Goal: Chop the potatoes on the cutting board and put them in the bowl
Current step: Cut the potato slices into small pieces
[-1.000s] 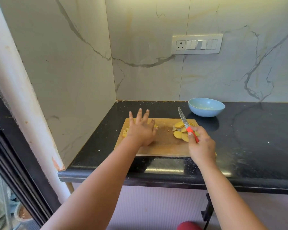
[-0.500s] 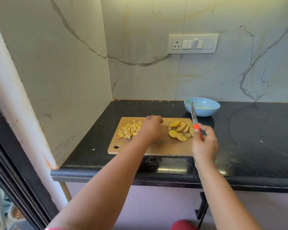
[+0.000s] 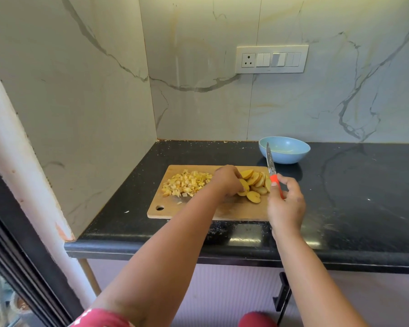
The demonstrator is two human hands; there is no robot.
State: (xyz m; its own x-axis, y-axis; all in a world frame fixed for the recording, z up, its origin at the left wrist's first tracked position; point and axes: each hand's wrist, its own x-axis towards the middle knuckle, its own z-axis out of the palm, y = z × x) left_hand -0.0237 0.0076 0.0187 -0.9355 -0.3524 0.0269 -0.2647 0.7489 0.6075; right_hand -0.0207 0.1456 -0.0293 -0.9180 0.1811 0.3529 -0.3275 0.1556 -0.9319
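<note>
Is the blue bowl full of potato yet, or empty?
Empty, as far as shows. The blue bowl has a bare inside, while the diced potato and potato slices lie on the cutting board.

A black speckled desk (image 3: 364, 208) is enclosed by veined marble walls (image 3: 80, 90) (a white switch panel (image 3: 272, 59) is mounted behind).

The left hand (image 3: 227, 181), spread flat over the diced potato (image 3: 187, 184) a second ago, has crossed the cutting board (image 3: 222, 212) to the right and now curls its fingers onto a potato slice (image 3: 244, 185). The dice pile lies uncovered. The right hand (image 3: 285, 206) has tilted the knife (image 3: 270, 165) more upright.
</note>
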